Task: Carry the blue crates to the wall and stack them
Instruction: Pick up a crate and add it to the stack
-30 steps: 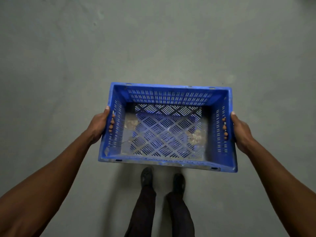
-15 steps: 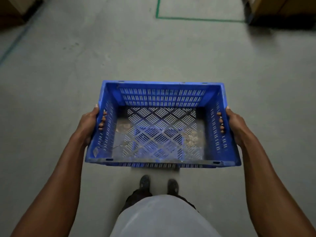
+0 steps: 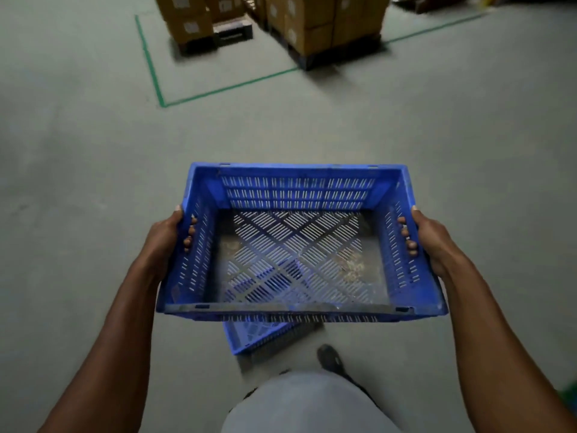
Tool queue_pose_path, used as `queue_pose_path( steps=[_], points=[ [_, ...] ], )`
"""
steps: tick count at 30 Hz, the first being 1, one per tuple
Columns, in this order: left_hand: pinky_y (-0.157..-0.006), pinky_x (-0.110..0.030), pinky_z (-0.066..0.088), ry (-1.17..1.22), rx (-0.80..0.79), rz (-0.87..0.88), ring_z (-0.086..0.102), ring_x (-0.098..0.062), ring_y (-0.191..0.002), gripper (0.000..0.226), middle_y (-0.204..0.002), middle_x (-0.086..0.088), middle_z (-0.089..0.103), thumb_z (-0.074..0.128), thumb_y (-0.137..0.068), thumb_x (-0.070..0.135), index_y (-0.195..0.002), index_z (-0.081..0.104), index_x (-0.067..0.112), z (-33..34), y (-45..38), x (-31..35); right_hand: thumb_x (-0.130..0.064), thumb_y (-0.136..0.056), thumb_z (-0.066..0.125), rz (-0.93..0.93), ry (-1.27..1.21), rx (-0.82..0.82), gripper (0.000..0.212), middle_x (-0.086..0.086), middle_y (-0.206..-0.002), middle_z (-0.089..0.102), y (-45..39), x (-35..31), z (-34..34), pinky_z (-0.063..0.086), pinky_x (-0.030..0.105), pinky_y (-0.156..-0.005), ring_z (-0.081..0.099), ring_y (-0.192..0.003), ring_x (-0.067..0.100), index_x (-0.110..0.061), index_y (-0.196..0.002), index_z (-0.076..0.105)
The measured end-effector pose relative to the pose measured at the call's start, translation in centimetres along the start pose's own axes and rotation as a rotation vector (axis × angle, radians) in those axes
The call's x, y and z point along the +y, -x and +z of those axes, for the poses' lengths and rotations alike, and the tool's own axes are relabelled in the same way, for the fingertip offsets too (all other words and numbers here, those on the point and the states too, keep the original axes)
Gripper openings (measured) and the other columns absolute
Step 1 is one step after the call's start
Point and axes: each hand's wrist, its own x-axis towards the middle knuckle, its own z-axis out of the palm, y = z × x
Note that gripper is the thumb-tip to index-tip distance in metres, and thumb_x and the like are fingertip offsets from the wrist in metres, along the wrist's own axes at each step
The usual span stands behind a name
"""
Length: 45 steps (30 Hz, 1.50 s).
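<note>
blue crate (image 3: 299, 242), empty, slatted floor and walls, some pale dirt on the bottom; held level in the air in front of the body, above the concrete floor (image 3: 78, 189). left hand (image 3: 164, 237) gripping the left end, fingers curled in through the handle slot, thumb over the rim. right hand (image 3: 432, 239) gripping the right end the same way, fingertips showing inside the wall. second blue crate (image 3: 259, 337) on the floor directly below the held one, set at an angle, mostly hidden, just beside one shoe (image 3: 331, 359). cardboard boxes (image 3: 324, 23) stacked on pallets at the far side, well apart from the crate, inside green floor tape (image 3: 153, 70). no wall in view, so carrying judged barely begun, stacking not yet done. risks, as judged: foot catching on the lower crate, since the held crate blocks the view of the ground straight ahead; corner of the load knocking the pallet stacks if the route cuts close; grip resting on fingertips only, so a jolt or a tilt could let one end drop; floor tape and pallet edges easy to miss underfoot in dim light.
</note>
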Motion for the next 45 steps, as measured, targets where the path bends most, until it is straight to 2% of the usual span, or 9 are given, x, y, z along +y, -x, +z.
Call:
queue_pose_path(
  steps=[6, 9, 17, 22, 28, 34, 39, 42, 45],
  points=[
    [-0.052, -0.028, 0.041, -0.153, -0.300, 0.039, 0.049, -0.013, -0.049, 0.050, -0.073, -0.003, 0.061, 0.045, -0.100, 0.056, -0.098, 0.066, 0.011, 10.5, -2.3, 3.5, -0.052, -0.103, 0.041, 0.015, -0.222, 0.269, 0.044, 0.001, -0.069, 0.046, 7.6, 4.8, -9.1, 0.030, 0.020, -0.036, 0.032, -0.041, 0.010, -0.012, -0.102, 0.059],
    [-0.047, -0.025, 0.045, -0.261, -0.436, 0.066, 0.051, -0.015, -0.051, 0.051, -0.076, -0.006, 0.064, 0.046, -0.100, 0.055, -0.099, 0.069, 0.010, 17.8, -1.5, 4.2, -0.052, -0.103, 0.041, 0.023, -0.300, 0.433, 0.044, 0.001, -0.068, 0.046, 12.7, 7.5, -13.8, 0.028, 0.020, -0.037, 0.031, -0.042, 0.011, -0.012, -0.099, 0.059],
    [-0.051, -0.029, 0.044, -0.443, -0.855, 0.116, 0.050, -0.017, -0.051, 0.053, -0.074, -0.007, 0.064, 0.050, -0.096, 0.059, -0.095, 0.071, 0.011, 39.1, 7.3, 1.9, -0.053, -0.103, 0.041, 0.054, -0.507, 0.839, 0.045, 0.001, -0.068, 0.046, 27.6, 16.0, -26.1, 0.029, 0.023, -0.037, 0.031, -0.043, 0.012, -0.011, -0.098, 0.059],
    [-0.046, -0.026, 0.043, -0.550, -1.078, 0.131, 0.047, -0.017, -0.048, 0.056, -0.073, -0.009, 0.060, 0.053, -0.094, 0.062, -0.093, 0.072, 0.009, 51.5, 17.2, -2.4, -0.052, -0.103, 0.041, 0.061, -0.616, 1.068, 0.044, 0.001, -0.068, 0.046, 37.1, 22.3, -32.9, 0.029, 0.021, -0.036, 0.031, -0.040, 0.011, -0.012, -0.096, 0.059],
    [-0.050, -0.028, 0.044, -0.701, -1.340, 0.155, 0.047, -0.019, -0.051, 0.058, -0.077, -0.010, 0.059, 0.055, -0.087, 0.066, -0.093, 0.071, 0.011, 63.7, 32.7, -9.5, -0.051, -0.104, 0.041, 0.077, -0.765, 1.341, 0.044, 0.002, -0.068, 0.045, 50.2, 30.3, -38.3, 0.027, 0.019, -0.035, 0.031, -0.037, 0.010, -0.012, -0.096, 0.059],
    [-0.042, -0.023, 0.041, -0.833, -1.617, 0.197, 0.045, -0.014, -0.049, 0.049, -0.070, -0.003, 0.060, 0.046, -0.101, 0.054, -0.092, 0.067, 0.011, 71.8, 50.6, -17.1, -0.049, -0.104, 0.038, 0.105, -0.922, 1.605, 0.042, 0.002, -0.068, 0.044, 61.9, 37.5, -40.5, 0.025, 0.017, -0.033, 0.031, -0.034, 0.008, -0.012, -0.098, 0.057],
    [-0.043, -0.025, 0.039, -0.965, -1.829, 0.210, 0.045, -0.015, -0.049, 0.047, -0.072, -0.005, 0.058, 0.046, -0.100, 0.055, -0.090, 0.067, 0.014, 79.5, 63.6, -24.5, -0.053, -0.101, 0.041, 0.132, -1.024, 1.780, 0.044, 0.001, -0.067, 0.045, 68.4, 43.7, -42.7, 0.028, 0.018, -0.035, 0.036, -0.038, 0.011, -0.016, -0.090, 0.061],
    [-0.044, -0.025, 0.036, -0.996, -1.932, 0.205, 0.044, -0.016, -0.050, 0.047, -0.073, -0.003, 0.057, 0.046, -0.100, 0.056, -0.087, 0.066, 0.016, 84.3, 71.0, -28.6, -0.051, -0.101, 0.043, 0.170, -1.053, 1.900, 0.045, 0.004, -0.068, 0.048, 71.0, 46.2, -46.0, 0.030, 0.019, -0.037, 0.037, -0.044, 0.016, -0.014, -0.088, 0.064],
    [-0.046, -0.026, 0.034, -1.032, -2.017, 0.240, 0.042, -0.016, -0.048, 0.049, -0.066, -0.002, 0.056, 0.045, -0.101, 0.056, -0.082, 0.065, 0.015, 89.0, 77.9, -32.0, -0.053, -0.101, 0.044, 0.183, -1.092, 1.954, 0.045, 0.005, -0.069, 0.049, 73.4, 47.8, -50.0, 0.031, 0.021, -0.038, 0.038, -0.045, 0.017, -0.016, -0.084, 0.064]
  ],
)
